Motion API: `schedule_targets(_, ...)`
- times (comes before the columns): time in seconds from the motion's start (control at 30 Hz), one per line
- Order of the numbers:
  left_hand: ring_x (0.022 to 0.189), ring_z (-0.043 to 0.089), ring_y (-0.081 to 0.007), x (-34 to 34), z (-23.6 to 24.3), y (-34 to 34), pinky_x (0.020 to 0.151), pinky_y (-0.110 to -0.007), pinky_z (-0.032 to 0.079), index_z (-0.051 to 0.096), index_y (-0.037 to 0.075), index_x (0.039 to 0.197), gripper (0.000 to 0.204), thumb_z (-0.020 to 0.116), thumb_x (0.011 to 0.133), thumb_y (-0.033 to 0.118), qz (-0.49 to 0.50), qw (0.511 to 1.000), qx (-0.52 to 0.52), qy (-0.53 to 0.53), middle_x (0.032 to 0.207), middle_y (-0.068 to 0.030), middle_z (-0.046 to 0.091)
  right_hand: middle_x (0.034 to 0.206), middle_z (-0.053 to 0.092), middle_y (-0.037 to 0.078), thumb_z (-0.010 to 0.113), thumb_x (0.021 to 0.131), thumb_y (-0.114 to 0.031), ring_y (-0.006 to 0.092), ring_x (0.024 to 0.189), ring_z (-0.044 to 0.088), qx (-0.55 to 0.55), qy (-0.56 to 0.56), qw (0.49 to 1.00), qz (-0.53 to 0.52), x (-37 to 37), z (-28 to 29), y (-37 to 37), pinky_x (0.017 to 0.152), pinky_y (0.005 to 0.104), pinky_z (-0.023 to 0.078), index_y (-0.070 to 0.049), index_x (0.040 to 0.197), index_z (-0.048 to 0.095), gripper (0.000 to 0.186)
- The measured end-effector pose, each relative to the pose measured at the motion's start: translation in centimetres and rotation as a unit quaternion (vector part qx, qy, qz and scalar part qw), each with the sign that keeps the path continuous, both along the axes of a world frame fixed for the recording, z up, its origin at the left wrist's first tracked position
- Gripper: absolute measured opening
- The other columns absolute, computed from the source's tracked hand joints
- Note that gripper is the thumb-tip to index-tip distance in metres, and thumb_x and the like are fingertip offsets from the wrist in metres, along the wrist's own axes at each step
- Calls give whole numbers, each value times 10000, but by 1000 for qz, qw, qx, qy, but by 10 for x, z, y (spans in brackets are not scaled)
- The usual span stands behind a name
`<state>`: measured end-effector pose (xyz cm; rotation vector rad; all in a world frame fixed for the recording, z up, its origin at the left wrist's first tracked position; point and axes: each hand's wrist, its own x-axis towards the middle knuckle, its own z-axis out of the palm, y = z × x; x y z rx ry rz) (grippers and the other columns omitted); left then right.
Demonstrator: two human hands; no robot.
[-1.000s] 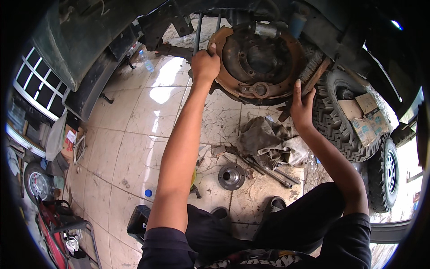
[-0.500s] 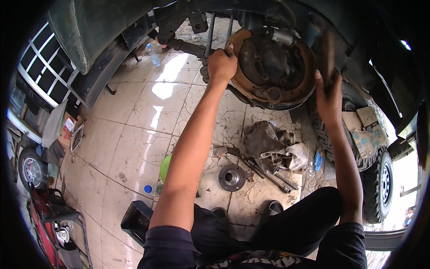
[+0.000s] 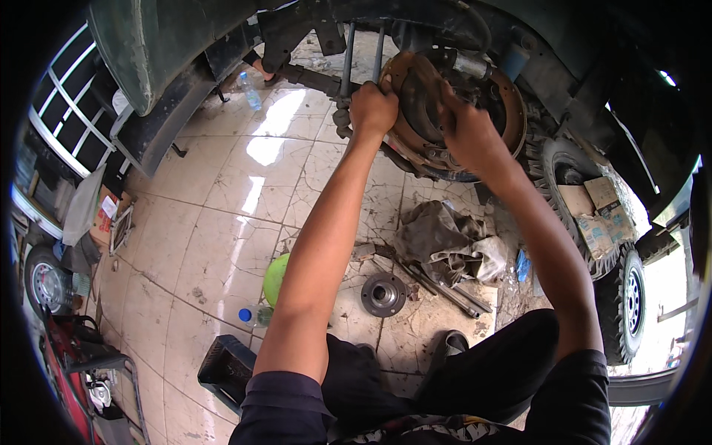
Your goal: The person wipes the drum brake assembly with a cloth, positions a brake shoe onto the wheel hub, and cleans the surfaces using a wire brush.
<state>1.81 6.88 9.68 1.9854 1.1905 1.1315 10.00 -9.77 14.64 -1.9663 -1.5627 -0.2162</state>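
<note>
A rusty brake assembly [image 3: 512, 137], with curved brake shoes round a dark backing plate, hangs under the vehicle at the top of the view. My left hand [image 3: 373, 107] is closed on its left edge, gripping the left brake shoe [image 3: 395, 70]. In my right hand [image 3: 475, 133], fingers closed, is a long brown tool [image 3: 426, 77]. It lies across the left part of the assembly, close to that shoe; its exact kind cannot be made out. On the floor between my feet and the assembly sits a round metal wheel hub [image 3: 383, 294].
Beside the hub lie metal bars [image 3: 452, 297] and a crumpled grey cloth [image 3: 437, 230]. Tyres [image 3: 627, 304] and cardboard [image 3: 601, 219] stand at right. A black crate [image 3: 222, 371], a green round object [image 3: 274, 278] and bottles [image 3: 251, 90] are left. Another person's foot [image 3: 265, 73] shows far back.
My right hand has swung left with the brown tool, from beyond the assembly's right side to across its front. My left hand keeps its grip on the left edge.
</note>
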Motion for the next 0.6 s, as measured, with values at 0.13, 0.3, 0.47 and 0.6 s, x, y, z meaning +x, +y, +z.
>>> schedule_targets(0.13, 934, 638, -473, -1, -2, 4, 849, -511, 505, 669, -59, 916, 526, 475, 955, 429, 3, 1000, 3, -3, 934, -311, 662, 746, 617, 308, 470, 957, -113, 481, 779, 616, 16, -31, 999, -12, -10, -20, -14, 666, 545, 499, -53, 1390, 438, 439)
schedule_targets(0.3, 929, 639, -475, 5, 2, -3, 848, -513, 505, 663, -63, 926, 529, 477, 955, 432, -10, 1000, -2, -12, 932, -318, 658, 790, 625, 305, 468, 960, -131, 475, 802, 613, 25, -28, 999, -35, 31, -2, 24, 679, 545, 492, -28, 1359, 457, 412)
schedule_targets(0.47, 921, 640, -477, -6, -5, 9, 842, -512, 508, 662, -64, 923, 528, 472, 957, 427, 7, 1000, 8, -5, 928, -316, 659, 786, 620, 307, 490, 951, -141, 476, 813, 612, 55, -25, 997, 50, -14, -13, -6, 681, 533, 490, -32, 1344, 482, 408)
schedule_targets(0.6, 921, 640, -475, 3, -1, 1, 839, -514, 509, 661, -66, 924, 525, 468, 959, 421, -4, 1000, 3, -3, 928, -314, 660, 804, 632, 323, 478, 939, -145, 500, 836, 620, -1, -30, 999, -35, 17, -1, 5, 769, 562, 516, -39, 1354, 475, 428)
